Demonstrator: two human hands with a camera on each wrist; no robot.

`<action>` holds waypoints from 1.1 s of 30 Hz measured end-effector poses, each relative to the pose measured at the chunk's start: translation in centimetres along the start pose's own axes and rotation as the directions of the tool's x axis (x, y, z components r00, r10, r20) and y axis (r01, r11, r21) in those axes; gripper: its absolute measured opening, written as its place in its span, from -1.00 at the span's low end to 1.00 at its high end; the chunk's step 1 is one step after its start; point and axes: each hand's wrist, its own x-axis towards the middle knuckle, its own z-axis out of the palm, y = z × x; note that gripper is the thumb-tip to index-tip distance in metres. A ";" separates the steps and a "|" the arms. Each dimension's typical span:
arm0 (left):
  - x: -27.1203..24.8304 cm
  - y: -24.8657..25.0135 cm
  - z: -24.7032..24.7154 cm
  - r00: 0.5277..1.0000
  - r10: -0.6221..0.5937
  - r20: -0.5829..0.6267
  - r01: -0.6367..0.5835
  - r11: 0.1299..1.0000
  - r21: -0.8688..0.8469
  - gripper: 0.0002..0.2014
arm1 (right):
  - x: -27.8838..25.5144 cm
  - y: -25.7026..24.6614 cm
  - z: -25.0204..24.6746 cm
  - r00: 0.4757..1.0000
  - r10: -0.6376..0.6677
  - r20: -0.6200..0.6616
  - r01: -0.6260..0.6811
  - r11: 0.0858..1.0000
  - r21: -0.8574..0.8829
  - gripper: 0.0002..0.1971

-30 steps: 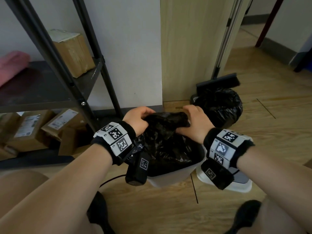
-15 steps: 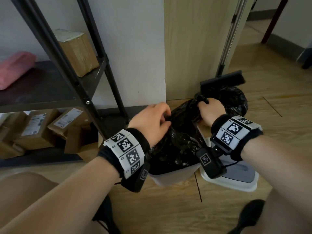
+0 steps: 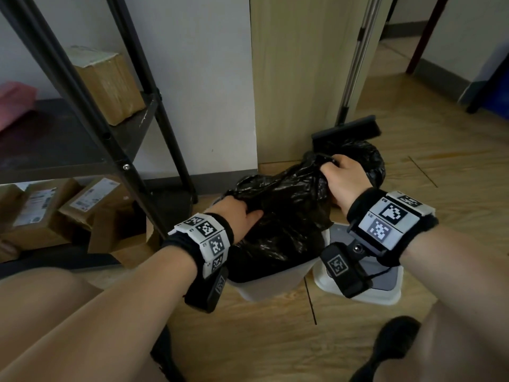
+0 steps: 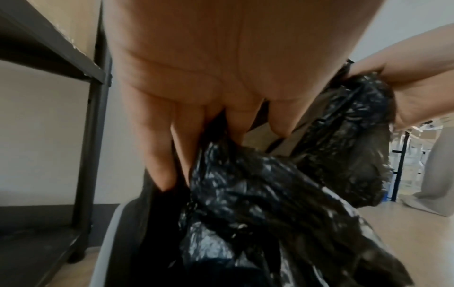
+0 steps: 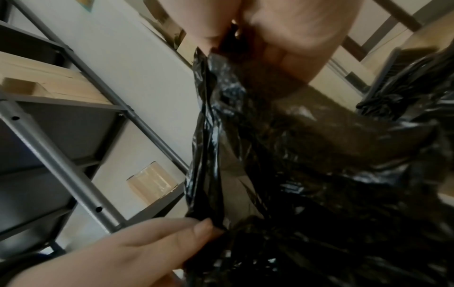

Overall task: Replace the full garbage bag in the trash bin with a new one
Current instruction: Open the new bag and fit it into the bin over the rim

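Wooden floor (image 3: 275, 340) by a black metal shelf (image 3: 68, 144), with a white trash bin (image 3: 275, 288) sitting on it and its lid (image 3: 385, 288) lying just beside. The new black garbage bag (image 3: 281, 216) is draped over and into the bin. The person's right hand (image 3: 344, 177) has its fingers (image 3: 326, 168) clenched around a bunched edge of the bag, pulled up toward the far side. The left hand (image 3: 237, 213) has fingers (image 4: 159, 151) mostly straight (pretty relaxed), pushing down into the bag at the bin's left rim. Another tied-up full bag (image 3: 369, 158) sits behind, against a dustpan (image 3: 347, 130).
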 end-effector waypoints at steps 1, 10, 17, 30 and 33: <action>0.0 -0.2 -0.2 0.999 -0.004 -0.039 0.005 1.000 0.009 -0.45 | 0.3 0.3 -0.3 1.000 0.009 -0.010 -0.009 1.000 -0.017 -0.61; -0.3 -3.3 -2.7 0.969 -0.024 -0.245 -0.003 0.994 -0.109 -0.80 | 0.7 1.1 -1.2 0.994 0.085 0.068 -0.059 0.947 -0.317 -0.47; -0.7 -6.1 -2.0 0.974 -0.113 -0.195 0.136 0.985 0.108 -0.58 | 2.6 1.9 -1.0 1.000 0.013 -0.009 -0.016 0.803 -0.596 -0.78; -0.8 -6.4 -0.8 0.944 -0.319 -0.081 0.324 0.945 0.049 -0.56 | 4.8 2.3 0.3 0.874 0.473 0.111 -0.481 0.810 0.335 -0.65; -0.9 -6.5 -1.4 0.941 -0.314 -0.125 0.313 0.949 -0.026 -0.52 | 4.8 1.9 -0.2 0.886 0.455 0.085 -0.459 0.837 0.298 -0.70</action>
